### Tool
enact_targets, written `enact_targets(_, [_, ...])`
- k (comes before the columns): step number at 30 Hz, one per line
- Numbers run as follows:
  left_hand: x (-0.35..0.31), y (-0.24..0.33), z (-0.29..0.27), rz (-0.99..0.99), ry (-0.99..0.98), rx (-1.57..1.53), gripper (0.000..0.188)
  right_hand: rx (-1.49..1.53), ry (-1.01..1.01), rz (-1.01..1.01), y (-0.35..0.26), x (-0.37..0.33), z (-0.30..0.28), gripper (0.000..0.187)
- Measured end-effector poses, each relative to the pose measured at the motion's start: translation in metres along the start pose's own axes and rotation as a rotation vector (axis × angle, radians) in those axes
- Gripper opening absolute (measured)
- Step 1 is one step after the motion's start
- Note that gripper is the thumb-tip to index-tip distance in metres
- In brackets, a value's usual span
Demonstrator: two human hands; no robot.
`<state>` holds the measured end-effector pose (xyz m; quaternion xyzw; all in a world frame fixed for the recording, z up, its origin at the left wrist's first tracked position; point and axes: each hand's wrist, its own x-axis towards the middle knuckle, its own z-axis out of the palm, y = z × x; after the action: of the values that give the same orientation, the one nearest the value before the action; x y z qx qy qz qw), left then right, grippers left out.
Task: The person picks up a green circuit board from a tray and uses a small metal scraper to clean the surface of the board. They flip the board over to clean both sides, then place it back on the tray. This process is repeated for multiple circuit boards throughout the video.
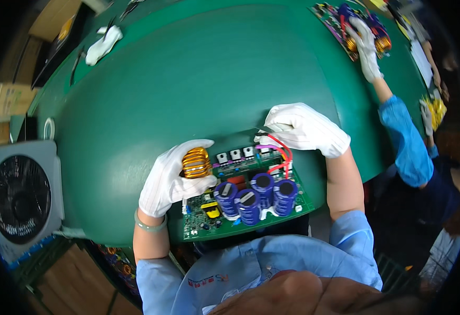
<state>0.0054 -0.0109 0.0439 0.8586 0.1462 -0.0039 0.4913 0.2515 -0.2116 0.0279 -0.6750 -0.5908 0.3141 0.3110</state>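
A green circuit board [224, 229] lies at the table's near edge. Several upright blue capacitors [249, 206] stand on it, along with a yellow transformer [210, 210] and a row of transistors [235, 155] near its far side. My left hand [168, 178], in a white glove, is closed around a copper-wound coil [196, 163] at the board's left end. At the far right corner, my gloved right hand [302, 129] pinches the black-sleeved end of red wires [287, 152] that loop up from the board. The exact tips are partly hidden by my fingers.
A grey fan [22, 191] stands at the left edge. White gloves [104, 45] and dark-handled pliers [76, 65] lie at the far left. Across the green table [198, 73], a co-worker's gloved hand [365, 44] rests on another board [335, 25] at the far right.
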Motion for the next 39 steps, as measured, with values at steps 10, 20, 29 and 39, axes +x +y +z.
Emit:
enact_targets(10, [-0.005,-0.014,0.001,0.172,0.082,0.09,0.071,0.188,-0.076,0.082,-0.03,0.036,0.041,0.031])
enact_targets(20, [-0.006,-0.014,0.002,0.21,0.079,0.157,0.07,0.239,-0.001,0.148,-0.025,0.026,0.035,0.024])
enact_targets(29, [-0.008,-0.012,0.005,0.24,0.075,0.258,0.064,-0.139,-0.126,0.297,-0.029,0.002,0.011,0.048])
enact_targets(39, [-0.004,-0.002,0.004,0.009,0.002,-0.026,0.072,0.329,-0.058,0.02,-0.025,-0.017,-0.01,0.045])
